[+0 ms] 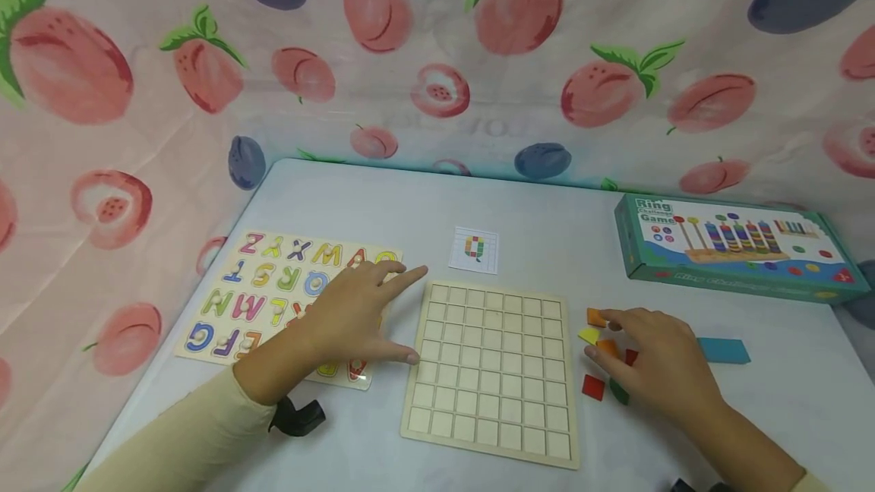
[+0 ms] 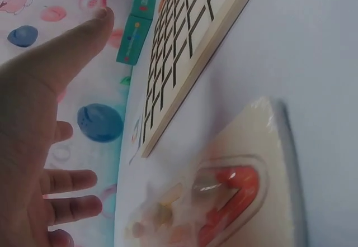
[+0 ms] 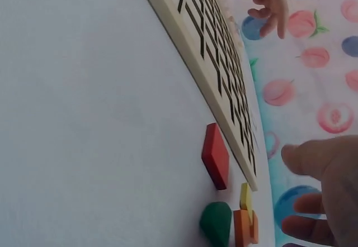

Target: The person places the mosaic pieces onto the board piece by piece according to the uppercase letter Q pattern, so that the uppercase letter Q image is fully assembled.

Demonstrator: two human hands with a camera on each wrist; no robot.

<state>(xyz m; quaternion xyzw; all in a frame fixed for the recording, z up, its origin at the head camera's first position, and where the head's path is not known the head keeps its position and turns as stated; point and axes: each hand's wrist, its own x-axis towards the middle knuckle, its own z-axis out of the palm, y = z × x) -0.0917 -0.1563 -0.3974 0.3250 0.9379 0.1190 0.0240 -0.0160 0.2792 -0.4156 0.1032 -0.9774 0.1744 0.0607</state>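
Observation:
My left hand [image 1: 352, 317] hovers over the right side of a letter puzzle board [image 1: 247, 291], thumb and fingers spread and holding nothing. Its thumb tip reaches the left edge of a wooden grid board [image 1: 492, 370], whose squares are bare. To the right of that board, my right hand [image 1: 659, 355] is above small coloured blocks, fingers loosely bent and apart. Around it lie a red square block [image 1: 593, 387], a yellow block [image 1: 589, 335], an orange block [image 1: 596, 317] and a green block [image 3: 216, 223]. The right wrist view shows nothing between thumb and fingers.
A small card [image 1: 474, 250] with a coloured letter pattern lies behind the grid board. At the back right sits a green Ring Challenge Game box [image 1: 731, 245]. A teal block [image 1: 723, 350] lies beyond my right hand; a black strap [image 1: 298, 417] is near my left sleeve.

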